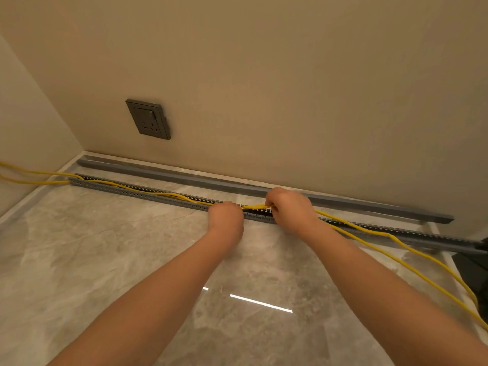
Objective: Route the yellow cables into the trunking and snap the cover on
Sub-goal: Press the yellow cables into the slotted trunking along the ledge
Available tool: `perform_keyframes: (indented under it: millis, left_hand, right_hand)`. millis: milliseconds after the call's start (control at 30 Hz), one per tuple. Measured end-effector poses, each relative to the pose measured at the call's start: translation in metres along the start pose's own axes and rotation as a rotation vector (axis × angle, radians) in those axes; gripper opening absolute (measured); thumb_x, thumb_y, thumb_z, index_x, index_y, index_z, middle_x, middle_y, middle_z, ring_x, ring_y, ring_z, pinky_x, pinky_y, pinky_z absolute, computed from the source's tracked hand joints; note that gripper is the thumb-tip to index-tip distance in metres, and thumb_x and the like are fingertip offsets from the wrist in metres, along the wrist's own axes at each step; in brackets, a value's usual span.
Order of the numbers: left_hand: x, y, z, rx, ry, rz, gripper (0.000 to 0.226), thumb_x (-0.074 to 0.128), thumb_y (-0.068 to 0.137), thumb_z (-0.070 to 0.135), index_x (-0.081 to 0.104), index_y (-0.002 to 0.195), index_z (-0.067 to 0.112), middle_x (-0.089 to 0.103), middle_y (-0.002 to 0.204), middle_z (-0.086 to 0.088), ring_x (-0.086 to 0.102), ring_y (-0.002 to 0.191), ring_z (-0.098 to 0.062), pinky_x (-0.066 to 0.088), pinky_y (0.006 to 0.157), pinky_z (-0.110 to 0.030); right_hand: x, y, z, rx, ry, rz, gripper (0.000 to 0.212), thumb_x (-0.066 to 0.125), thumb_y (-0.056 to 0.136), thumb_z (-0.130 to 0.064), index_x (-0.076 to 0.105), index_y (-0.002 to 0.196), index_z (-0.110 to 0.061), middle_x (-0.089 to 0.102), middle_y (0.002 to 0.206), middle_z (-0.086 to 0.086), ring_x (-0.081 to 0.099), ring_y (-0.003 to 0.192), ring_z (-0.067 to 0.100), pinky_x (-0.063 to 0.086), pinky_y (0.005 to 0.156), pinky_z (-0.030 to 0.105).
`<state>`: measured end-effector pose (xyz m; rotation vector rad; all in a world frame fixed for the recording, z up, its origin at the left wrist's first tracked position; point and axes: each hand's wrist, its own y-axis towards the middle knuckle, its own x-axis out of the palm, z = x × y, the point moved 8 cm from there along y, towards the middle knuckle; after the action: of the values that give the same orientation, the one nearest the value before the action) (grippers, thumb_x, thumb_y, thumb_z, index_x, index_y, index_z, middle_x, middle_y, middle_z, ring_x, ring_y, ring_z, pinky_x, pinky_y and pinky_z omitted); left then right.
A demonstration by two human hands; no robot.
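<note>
A long grey slotted trunking lies on the floor, running from the left corner to the far right. Yellow cables lie inside its left half. Right of my hands they leave the channel and trail over the floor to the right edge. My left hand and my right hand sit side by side over the trunking's middle, each gripping the yellow cables, with a short stretch held between them. The grey cover lies apart, along the foot of the wall behind the trunking.
A dark wall socket sits low on the beige wall. The floor is glossy grey marble tile. A dark object stands at the right edge by the trunking's end. A side wall closes the corner at left.
</note>
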<state>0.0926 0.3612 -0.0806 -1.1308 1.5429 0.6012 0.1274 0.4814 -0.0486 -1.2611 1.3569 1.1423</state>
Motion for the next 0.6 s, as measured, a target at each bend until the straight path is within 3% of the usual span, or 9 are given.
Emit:
perform_keyframes:
  millis: [100,200,367,467,600]
  left_hand:
    - [0.007,-0.002,-0.001,-0.001,-0.077,0.027,0.041,0.048,0.095,0.026,0.045,0.133,0.012,0.054,0.127,-0.011,0.051,0.116,-0.029,0.046,0.080,-0.034]
    - [0.015,-0.008,-0.001,0.027,-0.144,0.021,0.052,0.045,0.097,0.036,0.026,0.143,0.020,0.043,0.139,-0.019,0.034,0.134,-0.038,0.047,0.085,-0.038]
    - [0.020,-0.014,0.004,0.060,-0.192,-0.035,0.068,0.039,0.093,0.059,0.010,0.149,0.033,0.023,0.151,-0.026,0.011,0.144,-0.045,0.044,0.095,-0.045]
    - [0.015,-0.015,0.005,0.066,-0.148,-0.042,0.067,0.039,0.091,0.063,0.021,0.146,0.031,0.030,0.147,-0.024,0.021,0.140,-0.045,0.042,0.094,-0.046]
    - [-0.018,-0.012,0.023,0.144,-0.021,0.123,0.050,0.044,0.093,0.054,0.050,0.127,0.018,0.036,0.133,-0.009,0.041,0.119,-0.029,0.041,0.086,-0.039]
  right_hand:
    - [0.013,-0.001,-0.002,-0.153,-0.144,-0.043,0.021,0.051,0.088,-0.004,0.063,0.103,-0.014,0.055,0.108,0.005,0.057,0.088,0.030,0.035,0.057,0.033]
    - [0.017,-0.003,-0.004,-0.240,-0.209,-0.082,0.017,0.054,0.087,-0.004,0.062,0.101,-0.010,0.050,0.105,0.006,0.054,0.084,0.030,0.032,0.055,0.034]
    - [0.016,-0.007,-0.011,-0.320,-0.271,-0.133,0.024,0.057,0.083,0.003,0.060,0.105,-0.007,0.047,0.109,0.009,0.051,0.096,0.030,0.032,0.058,0.037]
    - [0.019,-0.010,-0.015,-0.332,-0.307,-0.162,0.025,0.056,0.085,0.002,0.060,0.108,-0.006,0.046,0.113,0.009,0.046,0.104,0.029,0.032,0.059,0.036]
    - [0.021,-0.013,-0.007,-0.234,-0.234,-0.205,0.024,0.054,0.088,0.000,0.061,0.110,-0.006,0.044,0.114,0.010,0.042,0.108,0.029,0.032,0.063,0.035]
